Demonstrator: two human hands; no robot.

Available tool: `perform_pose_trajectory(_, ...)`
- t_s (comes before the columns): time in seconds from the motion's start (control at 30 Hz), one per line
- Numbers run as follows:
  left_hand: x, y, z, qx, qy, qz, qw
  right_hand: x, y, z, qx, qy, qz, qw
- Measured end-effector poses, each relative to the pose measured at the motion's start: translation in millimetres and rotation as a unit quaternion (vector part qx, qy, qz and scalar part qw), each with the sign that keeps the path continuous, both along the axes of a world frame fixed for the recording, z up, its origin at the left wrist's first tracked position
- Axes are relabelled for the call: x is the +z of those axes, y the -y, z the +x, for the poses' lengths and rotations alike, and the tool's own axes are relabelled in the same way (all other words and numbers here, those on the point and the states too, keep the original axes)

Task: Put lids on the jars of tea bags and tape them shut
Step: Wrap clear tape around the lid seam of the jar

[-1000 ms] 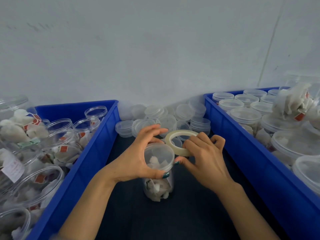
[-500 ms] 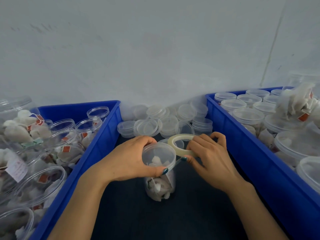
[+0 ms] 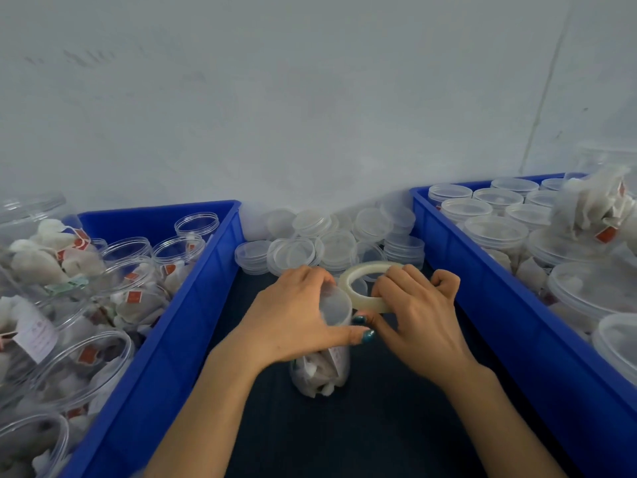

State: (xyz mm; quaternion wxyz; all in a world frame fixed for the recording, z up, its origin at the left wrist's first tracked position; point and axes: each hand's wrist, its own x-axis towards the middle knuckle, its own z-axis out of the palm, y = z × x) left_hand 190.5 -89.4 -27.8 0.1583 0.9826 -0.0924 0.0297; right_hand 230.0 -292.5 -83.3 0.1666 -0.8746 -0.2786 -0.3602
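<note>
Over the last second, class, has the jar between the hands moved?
No. The jar sits just as far from the left blue bin as before.

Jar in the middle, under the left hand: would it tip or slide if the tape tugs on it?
Probably light: the jar is clear plastic holding only tea bags, so a tug from the tape roll could shift it. Taller than wide, it may tip unless the left hand holds its top. Its smooth wall looks slippery.

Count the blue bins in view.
2. The left bin holds open jars; the right bin holds lidded jars. Both run off the frame; no other bin shows, though one could lie out of view.
</note>
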Motion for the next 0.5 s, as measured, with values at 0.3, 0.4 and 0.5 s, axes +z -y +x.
perform_pose_trajectory(0.3,-1.2,-22.4,-1.9,-0.036,-0.039,-0.114,0.992,1.8,16.3,4.2,0.027,-0.019,0.002,0.999)
perform_pose_trajectory(0.4,-3.0,-25.9,-4.1,-0.085,-0.065,-0.127,0.986,1.1,14.2,5.0,0.015,-0.025,0.008,1.000)
perform_pose_trajectory(0.5,-2.2,-26.3,-5.5,-0.117,-0.067,-0.135,0.982,-1.3,4.3,3.3,0.006,-0.023,0.010,1.000)
